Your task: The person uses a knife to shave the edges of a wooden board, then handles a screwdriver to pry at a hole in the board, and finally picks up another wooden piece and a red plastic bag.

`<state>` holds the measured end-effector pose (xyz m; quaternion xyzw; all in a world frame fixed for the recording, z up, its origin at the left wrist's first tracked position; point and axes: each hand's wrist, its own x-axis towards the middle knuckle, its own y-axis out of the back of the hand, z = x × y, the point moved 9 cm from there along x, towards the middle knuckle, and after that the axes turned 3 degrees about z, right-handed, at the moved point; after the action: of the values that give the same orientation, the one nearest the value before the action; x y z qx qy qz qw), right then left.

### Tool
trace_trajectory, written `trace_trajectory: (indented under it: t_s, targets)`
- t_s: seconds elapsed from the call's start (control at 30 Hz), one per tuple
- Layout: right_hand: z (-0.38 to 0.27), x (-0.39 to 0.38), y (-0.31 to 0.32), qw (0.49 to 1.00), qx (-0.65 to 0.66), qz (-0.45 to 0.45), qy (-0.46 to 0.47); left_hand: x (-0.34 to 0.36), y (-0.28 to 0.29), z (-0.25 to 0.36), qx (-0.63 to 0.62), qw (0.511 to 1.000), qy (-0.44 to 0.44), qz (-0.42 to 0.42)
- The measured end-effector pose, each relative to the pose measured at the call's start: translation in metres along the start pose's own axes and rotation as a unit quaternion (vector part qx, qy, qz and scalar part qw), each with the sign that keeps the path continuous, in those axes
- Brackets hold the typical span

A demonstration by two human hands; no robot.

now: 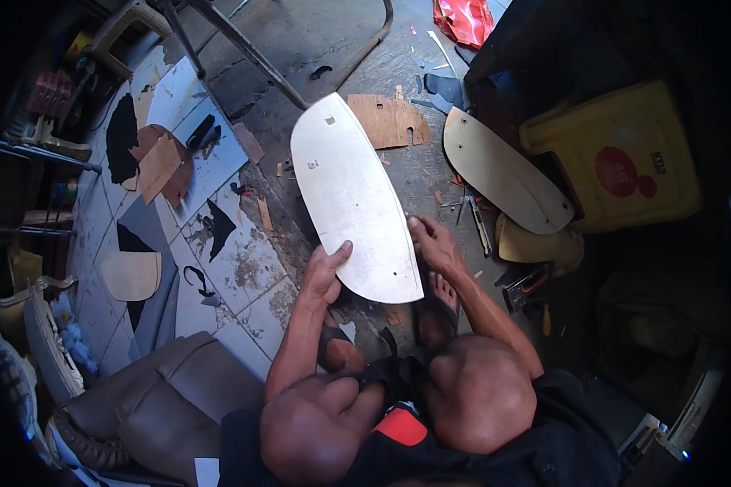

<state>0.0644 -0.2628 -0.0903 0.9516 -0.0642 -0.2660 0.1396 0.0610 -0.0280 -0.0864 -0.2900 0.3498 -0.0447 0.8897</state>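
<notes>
A long pale board [353,191], rounded at its ends and curved along one side, is held tilted above the floor between my knees and a metal frame. Several small holes and metal fittings show on its face. My left hand [323,276] grips its lower left edge, thumb on top and fingers hidden beneath. At the lower right edge, my right hand [434,243] has its fingers curled against the board; their tips are partly hidden. A similar pale board [505,172] lies on the floor to the right.
A yellow plastic container [613,162] stands at the right, with a utility knife [481,227] and a hacksaw [526,290] nearer. Brown plywood [386,122] lies beyond the held board. Metal legs [252,53] rise behind it; a brown padded seat [179,406] sits at lower left.
</notes>
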Motion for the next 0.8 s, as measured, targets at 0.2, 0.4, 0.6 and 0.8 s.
trace_trajectory:
  t_s: [0.2, 0.4, 0.6, 0.8]
  targets:
    - [0.012, -0.021, 0.096, 0.803, -0.434, 0.38, 0.151, 0.024, 0.028, 0.011, 0.023, 0.999, -0.008, 0.036]
    - [0.07, 0.005, 0.131, 0.881, -0.388, 0.245, 0.11, 0.067, 0.012, -0.014, 0.037, 0.999, -0.006, 0.016]
    - [0.053, 0.0, 0.107, 0.956, -0.223, 0.188, -0.022, 0.092, -0.002, -0.018, 0.117, 0.993, -0.002, -0.018]
    - [0.017, -0.03, 0.032, 0.975, -0.221, 0.024, 0.029, 0.12, -0.026, -0.004, 0.177, 0.984, -0.002, -0.032]
